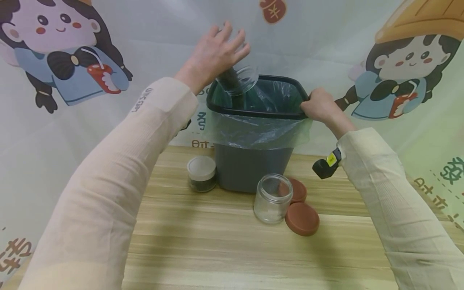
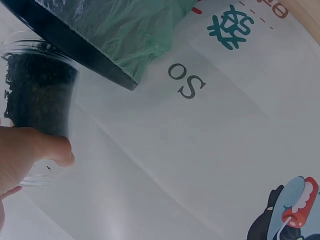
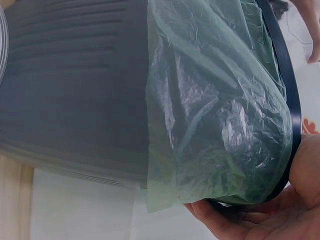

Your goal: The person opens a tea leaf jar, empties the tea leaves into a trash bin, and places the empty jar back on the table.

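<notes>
My left hand [image 1: 219, 52] grips a clear glass jar [image 1: 249, 79] over the left side of a grey trash bin [image 1: 253, 165]. The jar is tilted, mouth toward the bin's opening. Dark, dry, leaf-like bits [image 2: 40, 92] fill much of it in the left wrist view, and a dark streak shows below its mouth in the head view. My right hand [image 1: 322, 105] holds the bin's black rim [image 3: 292, 100] at the right corner, thumb and fingers around it. A thin greenish plastic liner [image 1: 253, 131] is folded over that rim.
In front of the bin stands an open glass jar [image 1: 272, 203], with two reddish-brown lids [image 1: 302, 219] beside it. A small white-lidded jar [image 1: 201, 173] with dark contents sits at the bin's left foot. Behind hangs a printed cloth [image 1: 163, 48]; underneath is a wooden tabletop [image 1: 203, 249].
</notes>
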The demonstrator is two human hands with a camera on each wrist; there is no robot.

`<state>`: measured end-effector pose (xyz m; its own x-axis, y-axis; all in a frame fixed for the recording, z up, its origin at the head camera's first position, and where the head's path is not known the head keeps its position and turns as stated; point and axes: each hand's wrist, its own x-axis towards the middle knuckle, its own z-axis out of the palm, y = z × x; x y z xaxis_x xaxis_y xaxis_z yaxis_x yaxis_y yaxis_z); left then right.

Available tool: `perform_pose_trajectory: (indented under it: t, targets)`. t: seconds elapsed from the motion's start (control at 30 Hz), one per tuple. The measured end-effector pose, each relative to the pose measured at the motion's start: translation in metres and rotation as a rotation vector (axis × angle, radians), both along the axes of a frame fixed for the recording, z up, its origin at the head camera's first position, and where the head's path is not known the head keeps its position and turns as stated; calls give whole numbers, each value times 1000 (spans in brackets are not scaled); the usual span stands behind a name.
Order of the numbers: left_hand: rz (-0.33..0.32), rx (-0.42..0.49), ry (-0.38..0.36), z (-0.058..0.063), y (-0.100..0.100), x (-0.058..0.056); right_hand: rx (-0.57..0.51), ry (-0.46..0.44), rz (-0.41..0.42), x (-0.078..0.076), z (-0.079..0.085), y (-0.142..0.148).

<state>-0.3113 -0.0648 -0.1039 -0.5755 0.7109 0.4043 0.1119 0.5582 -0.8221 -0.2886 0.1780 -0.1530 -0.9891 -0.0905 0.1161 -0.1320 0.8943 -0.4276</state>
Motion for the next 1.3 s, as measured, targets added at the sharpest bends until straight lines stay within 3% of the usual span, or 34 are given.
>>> perform_pose_trajectory:
  t: [0.83, 1.3]
  targets:
    - [-10, -70, 24, 1, 2, 0, -10, -28, 12, 0, 1, 0]
    - [0, -160, 47, 5, 5, 2, -11, -36, 23, 1, 2, 1]
